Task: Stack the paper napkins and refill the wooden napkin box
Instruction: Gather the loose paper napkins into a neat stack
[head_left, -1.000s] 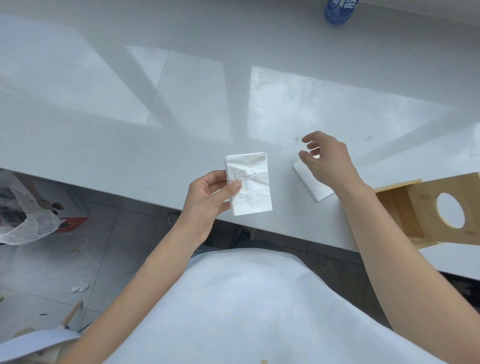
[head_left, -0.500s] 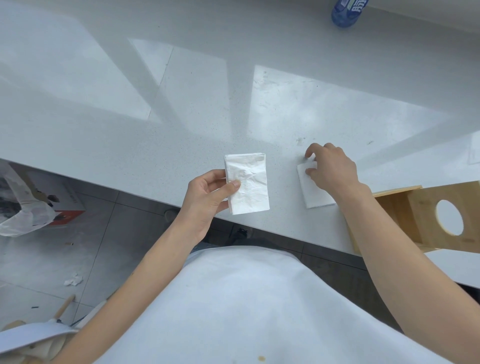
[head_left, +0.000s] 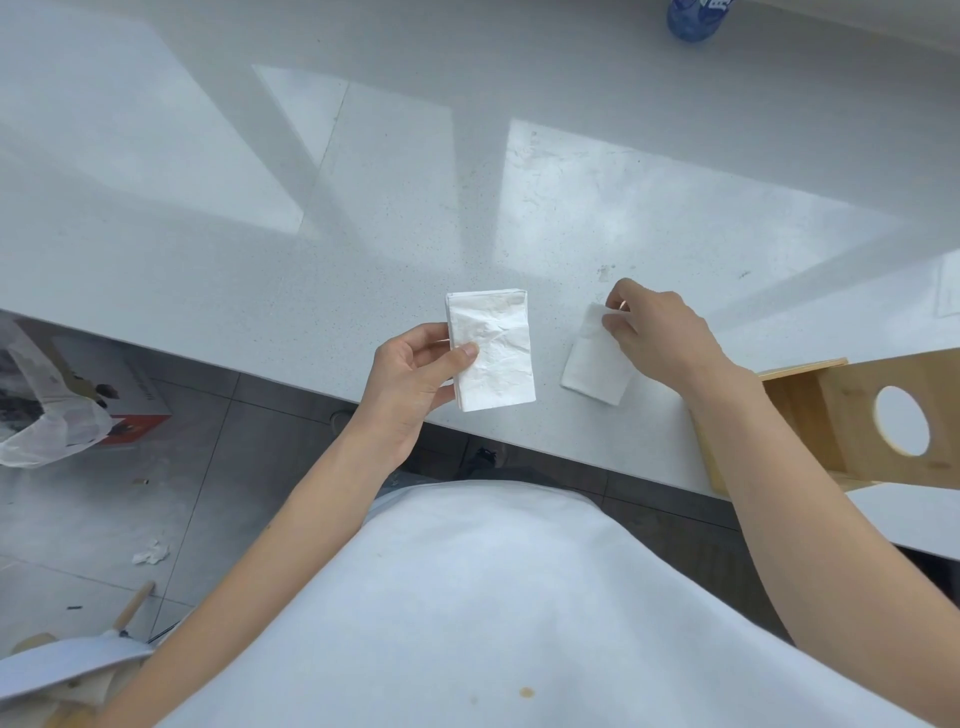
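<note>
Stack (head_left: 493, 358) of napkins is gripped in my left hand (head_left: 415, 379), thumb on top and fingers underneath, over the near edge of the counter (head_left: 363, 234). Just to the right, apart from it, a single napkin (head_left: 592, 369) lies on the counter, and my right hand (head_left: 660, 338) pinches its far end between thumb and fingertips. The box (head_left: 857, 421) lies at the right behind that forearm, with its round hole facing me. A blue bottle (head_left: 693, 18) is at the far edge.
</note>
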